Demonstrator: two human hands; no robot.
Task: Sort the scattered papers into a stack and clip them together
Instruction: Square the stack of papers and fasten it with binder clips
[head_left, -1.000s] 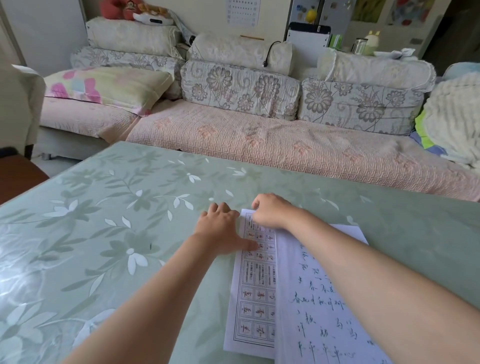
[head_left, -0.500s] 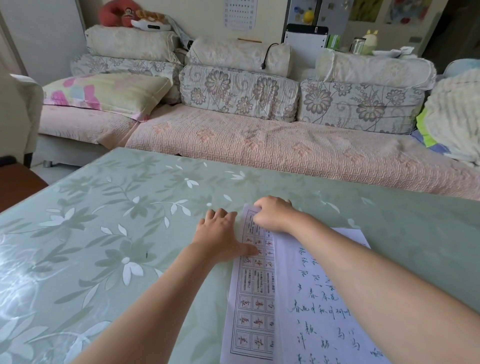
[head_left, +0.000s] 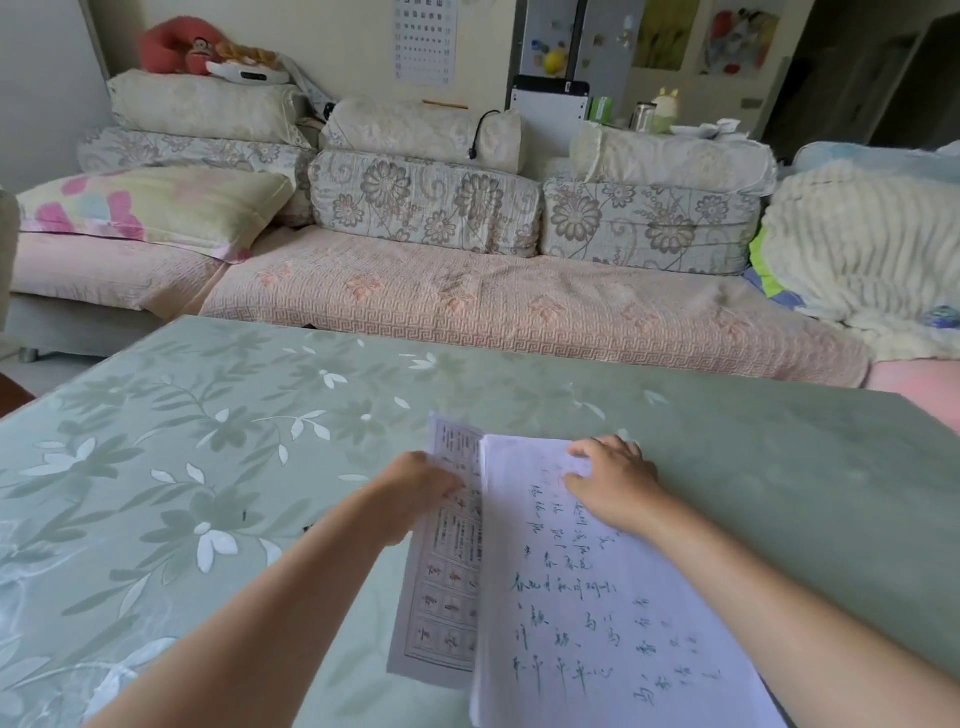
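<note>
Two papers lie overlapped on the green floral table (head_left: 208, 467). A printed grid sheet (head_left: 444, 587) sits underneath at the left, and a handwritten sheet (head_left: 597, 639) lies over its right part. My left hand (head_left: 421, 491) pinches the printed sheet's left edge near the top, with the thumb on the paper, and that edge is raised off the table. My right hand (head_left: 613, 486) rests on the top of the handwritten sheet, fingers spread on the paper. No clip is in view.
A sofa (head_left: 493, 306) with floral cushions runs along the table's far edge. A flowered pillow (head_left: 150, 208) lies at its left end and a cream blanket (head_left: 862, 249) at its right. The tabletop stretches left and right of the papers.
My right hand moved right, from the printed sheet's top onto the handwritten sheet. My left hand went from pressing beside the paper to pinching the printed sheet's edge, which lifted.
</note>
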